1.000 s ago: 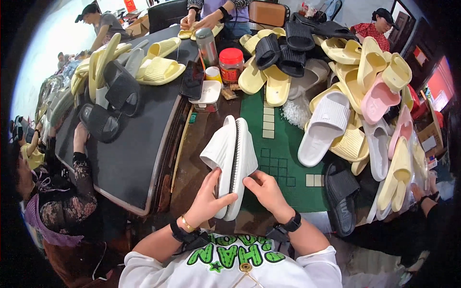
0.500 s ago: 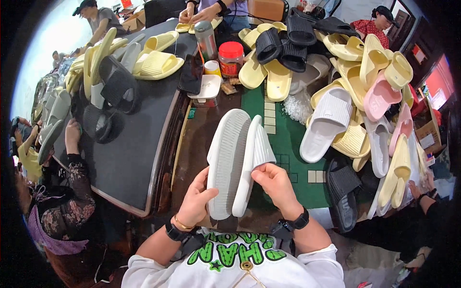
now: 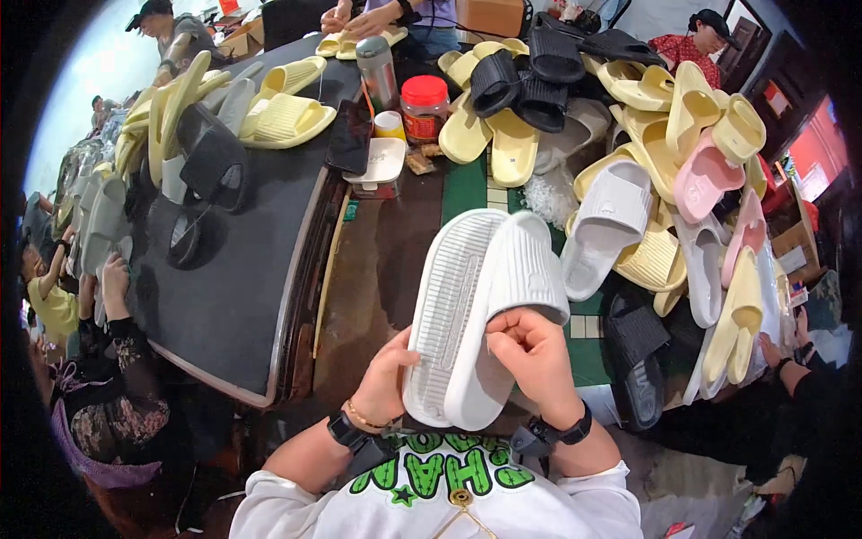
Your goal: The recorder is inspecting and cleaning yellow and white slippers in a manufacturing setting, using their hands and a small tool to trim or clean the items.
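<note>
Through the head view, I'm watching two slippers being held side by side over the near edge of a dark brown wooden table [image 3: 377, 256]. The left hand [image 3: 382, 381] is gripping the outer edge of a smooth white slipper with a ridged sole [image 3: 442, 337], its thumb lying across the rim, probably for steadiness. The right hand [image 3: 536, 357] is curling its fingers at the strap opening of a white slipper with a ribbed strap [image 3: 530, 274]; I can't tell whether they're pinching anything.

Farther back, containers are standing in a cluster, seemingly within reach yet out of the hands' way: a clear jar with a round red lid [image 3: 424, 106], a square translucent tub with a white lid [image 3: 381, 163], a small yellow-and-white cup [image 3: 389, 127] and a grey metal tumbler [image 3: 376, 75]. I'm not making out any contents.
</note>
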`<action>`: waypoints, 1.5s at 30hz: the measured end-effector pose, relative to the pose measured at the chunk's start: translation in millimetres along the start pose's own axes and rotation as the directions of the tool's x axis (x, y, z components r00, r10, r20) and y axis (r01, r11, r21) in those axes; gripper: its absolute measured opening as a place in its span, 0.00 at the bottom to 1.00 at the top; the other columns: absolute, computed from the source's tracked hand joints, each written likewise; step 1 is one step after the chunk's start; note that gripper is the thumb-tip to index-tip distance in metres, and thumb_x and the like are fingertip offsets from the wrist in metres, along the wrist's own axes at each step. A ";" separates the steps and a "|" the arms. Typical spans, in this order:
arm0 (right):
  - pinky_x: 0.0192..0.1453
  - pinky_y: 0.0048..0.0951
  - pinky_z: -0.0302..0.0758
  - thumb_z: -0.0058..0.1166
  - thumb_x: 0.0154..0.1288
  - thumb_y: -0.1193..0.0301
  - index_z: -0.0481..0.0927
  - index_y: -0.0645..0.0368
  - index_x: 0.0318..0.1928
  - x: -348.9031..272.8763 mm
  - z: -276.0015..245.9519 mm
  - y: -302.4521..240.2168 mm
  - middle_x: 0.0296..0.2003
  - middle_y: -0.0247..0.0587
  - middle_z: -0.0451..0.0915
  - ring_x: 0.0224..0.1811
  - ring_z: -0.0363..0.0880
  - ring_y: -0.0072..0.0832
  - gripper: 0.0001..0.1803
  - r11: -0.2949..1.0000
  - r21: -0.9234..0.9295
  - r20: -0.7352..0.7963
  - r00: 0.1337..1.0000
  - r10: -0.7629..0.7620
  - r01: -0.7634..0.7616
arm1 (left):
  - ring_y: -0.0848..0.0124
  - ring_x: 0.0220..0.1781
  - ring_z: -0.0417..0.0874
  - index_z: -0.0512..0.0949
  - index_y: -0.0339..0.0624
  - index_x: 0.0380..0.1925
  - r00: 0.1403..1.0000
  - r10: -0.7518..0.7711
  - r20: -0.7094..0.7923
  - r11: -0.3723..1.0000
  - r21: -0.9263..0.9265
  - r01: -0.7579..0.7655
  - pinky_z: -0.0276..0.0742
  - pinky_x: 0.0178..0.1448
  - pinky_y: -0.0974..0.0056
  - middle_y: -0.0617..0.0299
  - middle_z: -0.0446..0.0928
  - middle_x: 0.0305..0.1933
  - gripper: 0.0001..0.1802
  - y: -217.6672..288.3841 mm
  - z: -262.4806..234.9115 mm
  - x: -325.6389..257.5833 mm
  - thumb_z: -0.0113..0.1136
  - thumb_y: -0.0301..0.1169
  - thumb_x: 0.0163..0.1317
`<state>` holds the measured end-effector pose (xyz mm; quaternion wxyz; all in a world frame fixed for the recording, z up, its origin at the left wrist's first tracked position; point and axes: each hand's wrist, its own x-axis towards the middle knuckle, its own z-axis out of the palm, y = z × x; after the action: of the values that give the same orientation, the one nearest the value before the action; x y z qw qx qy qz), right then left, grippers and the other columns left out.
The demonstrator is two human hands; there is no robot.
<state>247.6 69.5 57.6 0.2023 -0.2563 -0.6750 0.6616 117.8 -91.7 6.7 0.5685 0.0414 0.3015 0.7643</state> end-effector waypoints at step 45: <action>0.24 0.19 0.63 0.60 0.59 0.73 0.81 0.62 0.39 15.0 7.3 13.7 0.18 0.29 0.71 0.18 0.64 0.12 0.08 0.968 -0.085 -0.064 0.968 -0.241 0.235 | 0.73 0.47 0.79 0.68 0.31 0.57 0.803 0.569 -0.178 0.462 0.877 -0.132 0.78 0.49 0.68 0.56 0.77 0.50 0.20 41.0 -60.7 -37.0 0.54 0.23 0.65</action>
<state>232.4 72.9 42.6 0.2952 -0.2053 -0.7179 0.5961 71.4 -156.9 -11.6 0.2163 0.1908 0.7320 0.6173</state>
